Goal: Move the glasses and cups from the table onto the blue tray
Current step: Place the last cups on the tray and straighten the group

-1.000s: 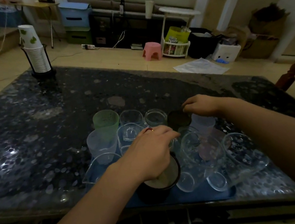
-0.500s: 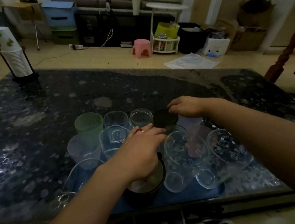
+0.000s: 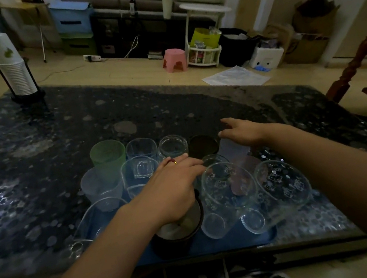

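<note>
Hands [image 3: 173, 186] [image 3: 240, 130] hover, seemingly relaxed, over crowded blue tray [image 3: 231, 241].

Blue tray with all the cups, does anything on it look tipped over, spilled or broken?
No spill or breakage shows. The two printed glasses at the blue tray right end appear to lean rather than stand straight, though the wide lens may exaggerate it.

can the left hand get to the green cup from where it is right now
Probably yes. The left hand sits just right of and nearer than the green cup, whose open top is uncovered. Clear glasses crowd between them, so it would likely have to come from above.
</note>
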